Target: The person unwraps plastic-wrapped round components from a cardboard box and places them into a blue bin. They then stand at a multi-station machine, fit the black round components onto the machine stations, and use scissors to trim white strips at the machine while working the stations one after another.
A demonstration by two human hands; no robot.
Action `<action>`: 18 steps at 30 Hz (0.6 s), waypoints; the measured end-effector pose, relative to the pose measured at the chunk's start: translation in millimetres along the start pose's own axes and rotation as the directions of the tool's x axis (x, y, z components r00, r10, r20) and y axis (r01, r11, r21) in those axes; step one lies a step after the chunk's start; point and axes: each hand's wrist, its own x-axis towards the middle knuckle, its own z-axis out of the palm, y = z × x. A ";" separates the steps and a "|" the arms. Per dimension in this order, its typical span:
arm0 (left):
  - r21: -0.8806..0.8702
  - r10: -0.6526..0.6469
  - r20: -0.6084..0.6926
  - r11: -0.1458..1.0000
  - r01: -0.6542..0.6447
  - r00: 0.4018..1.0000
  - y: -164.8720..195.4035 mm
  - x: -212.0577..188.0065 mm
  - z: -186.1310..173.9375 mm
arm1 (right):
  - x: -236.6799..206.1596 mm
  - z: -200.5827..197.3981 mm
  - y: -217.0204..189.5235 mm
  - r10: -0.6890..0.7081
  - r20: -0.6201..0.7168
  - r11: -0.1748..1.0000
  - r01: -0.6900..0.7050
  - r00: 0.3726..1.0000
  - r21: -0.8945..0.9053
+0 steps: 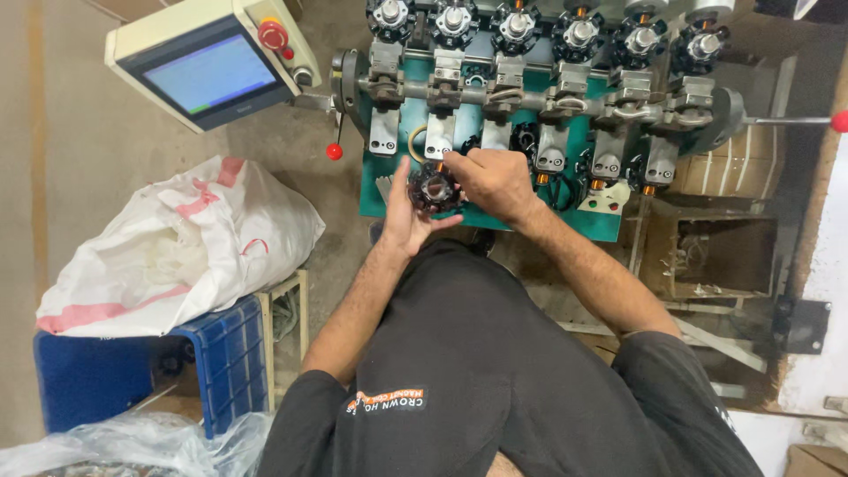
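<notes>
Left hand [405, 212] cups a round black stator [434, 187], face up, right hand [495, 181] pinching its top; white sack [177, 243] bulges far left.

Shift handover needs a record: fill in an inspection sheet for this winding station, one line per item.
Surface: green machine bed with a row of grey clamp stations.
Job's things: a round black toothed core, held in front of the bed.
Clutter: white sack on a blue crate; clear plastic bags at lower left.
Grippers: left hand cradles the core from below; right hand covers its right side, fingers working at it.
Cables: copper wire coils at the stations; dark leads near the bed.
Surroundings: touchscreen panel with red button, red-knobbed levers, concrete floor.
</notes>
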 end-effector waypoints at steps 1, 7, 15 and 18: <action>0.049 -0.060 -0.075 0.997 0.064 0.995 -1.4 0.1 0.6 | -1.0 -0.2 -2.3 0.019 -0.011 1.000 -0.019 1.000 0.003; 0.361 0.339 -0.037 0.882 -0.304 0.940 -17.0 0.3 -0.8 | -12.6 -5.9 -28.8 0.164 -0.079 0.975 -0.149 0.983 0.166; 0.570 0.570 0.054 0.656 -0.494 0.820 -15.1 11.4 -31.7 | -37.9 31.4 -53.8 0.218 -0.029 0.915 -0.194 0.975 0.355; 0.532 0.511 -0.080 0.748 -0.397 0.856 1.1 0.0 -50.6 | -69.3 79.0 -61.7 0.434 0.006 0.772 -0.376 0.901 0.512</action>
